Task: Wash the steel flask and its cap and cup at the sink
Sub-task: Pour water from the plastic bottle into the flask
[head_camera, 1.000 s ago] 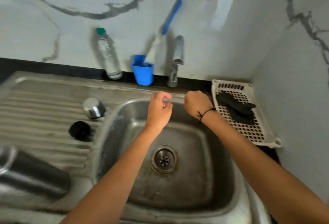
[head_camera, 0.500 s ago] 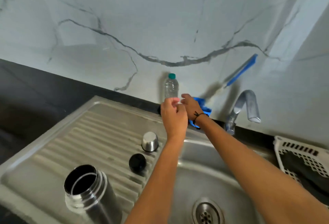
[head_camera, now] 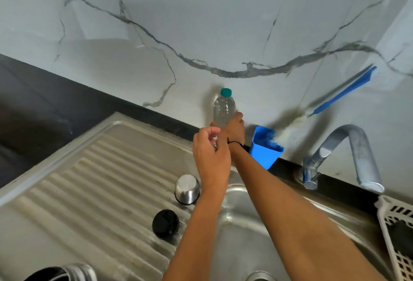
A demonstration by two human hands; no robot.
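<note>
The right hand grasps the clear plastic bottle standing against the marble wall behind the sink. The left hand hovers just beside it, fingers loosely curled and holding nothing. On the ribbed surface left of the sink, the steel cup sits upside down, the black cap nearer the viewer, and the flask mouth shows at the bottom edge. A blue tub stands between bottle and tap.

Ribbed drainboard lies open at left — steel cup and black cap crowd its basin-side edge.
</note>
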